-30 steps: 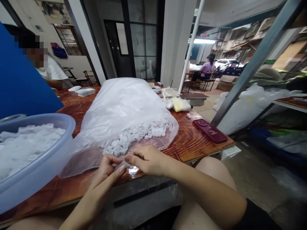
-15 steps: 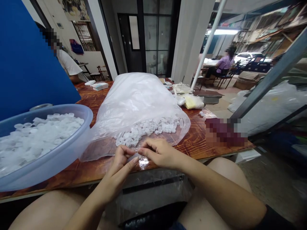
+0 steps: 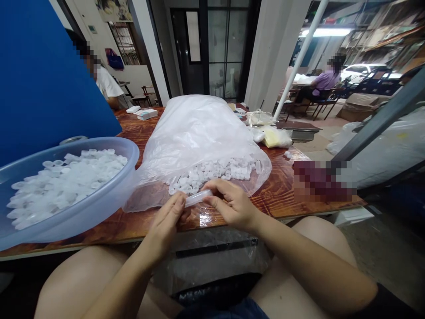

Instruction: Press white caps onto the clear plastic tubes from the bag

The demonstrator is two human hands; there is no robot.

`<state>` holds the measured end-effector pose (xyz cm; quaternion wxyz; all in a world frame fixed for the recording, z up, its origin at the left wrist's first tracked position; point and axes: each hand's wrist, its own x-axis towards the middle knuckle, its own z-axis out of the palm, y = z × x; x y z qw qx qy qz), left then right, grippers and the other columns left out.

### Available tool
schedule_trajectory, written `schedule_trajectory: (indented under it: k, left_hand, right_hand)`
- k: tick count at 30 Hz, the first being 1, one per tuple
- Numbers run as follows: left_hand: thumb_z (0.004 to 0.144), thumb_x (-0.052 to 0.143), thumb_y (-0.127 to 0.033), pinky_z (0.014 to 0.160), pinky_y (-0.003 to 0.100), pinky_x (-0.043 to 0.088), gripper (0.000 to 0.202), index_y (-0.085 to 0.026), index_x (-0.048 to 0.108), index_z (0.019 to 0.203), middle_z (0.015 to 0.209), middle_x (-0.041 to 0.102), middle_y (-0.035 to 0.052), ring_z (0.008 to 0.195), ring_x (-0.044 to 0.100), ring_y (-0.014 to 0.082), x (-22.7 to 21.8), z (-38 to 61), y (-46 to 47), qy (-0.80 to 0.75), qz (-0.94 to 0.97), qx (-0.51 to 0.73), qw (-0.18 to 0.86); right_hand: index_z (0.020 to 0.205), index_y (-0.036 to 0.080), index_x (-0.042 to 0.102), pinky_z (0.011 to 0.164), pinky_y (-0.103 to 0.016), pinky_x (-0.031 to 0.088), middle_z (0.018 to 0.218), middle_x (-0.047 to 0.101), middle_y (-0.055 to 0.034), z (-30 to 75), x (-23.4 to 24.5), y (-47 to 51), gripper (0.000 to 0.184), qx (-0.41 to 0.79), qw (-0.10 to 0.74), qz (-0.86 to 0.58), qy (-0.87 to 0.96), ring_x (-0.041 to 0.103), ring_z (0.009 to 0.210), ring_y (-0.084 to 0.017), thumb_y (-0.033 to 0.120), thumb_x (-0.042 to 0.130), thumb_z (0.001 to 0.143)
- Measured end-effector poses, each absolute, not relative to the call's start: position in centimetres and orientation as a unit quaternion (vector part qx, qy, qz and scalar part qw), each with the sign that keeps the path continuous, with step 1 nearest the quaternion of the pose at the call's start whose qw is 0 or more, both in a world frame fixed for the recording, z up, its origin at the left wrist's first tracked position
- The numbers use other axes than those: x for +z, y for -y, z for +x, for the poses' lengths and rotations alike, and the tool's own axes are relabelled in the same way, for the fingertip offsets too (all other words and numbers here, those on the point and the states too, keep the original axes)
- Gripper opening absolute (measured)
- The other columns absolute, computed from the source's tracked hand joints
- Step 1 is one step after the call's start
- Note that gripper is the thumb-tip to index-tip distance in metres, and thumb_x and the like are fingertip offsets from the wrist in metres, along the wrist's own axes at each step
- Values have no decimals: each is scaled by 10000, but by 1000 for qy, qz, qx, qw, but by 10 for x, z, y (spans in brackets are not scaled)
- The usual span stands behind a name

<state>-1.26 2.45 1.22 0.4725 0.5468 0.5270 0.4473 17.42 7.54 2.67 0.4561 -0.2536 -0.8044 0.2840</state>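
Note:
My left hand (image 3: 168, 221) and my right hand (image 3: 232, 204) meet at the near edge of the wooden table (image 3: 282, 190). Between them they pinch a small clear plastic tube (image 3: 198, 198), each hand closed on one end. Just behind my hands a big clear plastic bag (image 3: 199, 137) lies open, with many small white caps (image 3: 215, 170) spilled at its mouth. To my left stands a pale blue plastic basin (image 3: 99, 195) heaped with white caps.
A blue panel (image 3: 43, 79) rises behind the basin. A person in white sits at the far left of the table, and another in purple sits far back right. A dark red flat object (image 3: 318, 179) lies at the table's right edge. Small bags (image 3: 272, 137) sit behind.
My view has shifted right and down, so the basin shows more. My hands have lifted the clear tube, which now shows plainly between my fingertips.

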Motion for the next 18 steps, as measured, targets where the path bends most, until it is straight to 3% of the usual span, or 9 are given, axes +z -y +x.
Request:
schedule_trajectory:
  k: [3,6,10,14,18]
  left_hand:
    - [866,481,-581,483,243,213,461,-175,461,650,584,366,-34,502,288,89,15,-15,-29,-456,507,434,588]
    - [857,519,-563,486,245,204,436,-182,435,660,607,345,-41,513,263,88,16,-17,-26,-436,517,445,587]
    - [947,428,-439,611,262,318,314,-189,486,765,706,432,-7,651,413,131,17,-18,-17,-501,653,413,389]
    - [949,416,-335,643,283,326,252,-197,471,746,709,454,9,678,430,158,17,-17,-17,-511,763,363,157]
    - [946,413,-300,629,279,317,242,-196,453,731,700,449,3,666,421,154,15,-16,-21,-502,785,346,111]
  right_hand:
    - [979,184,585,766,-288,457,882,623,-48,178,32,-74,101,249,473,-239,811,568,808,-145,235,516,927]
    - [930,189,581,734,-272,441,794,577,-16,179,36,-69,82,260,475,-252,802,538,755,-135,236,513,929]
    - [863,184,582,621,-247,398,672,478,24,176,33,-65,146,372,474,-309,736,466,636,-112,313,537,914]
    - [846,179,553,455,-215,305,582,400,68,173,25,-67,295,546,442,-328,631,352,479,-72,473,575,865]
    - [834,182,532,464,-206,349,610,429,68,170,22,-71,334,589,440,-313,601,400,486,-64,509,602,849]
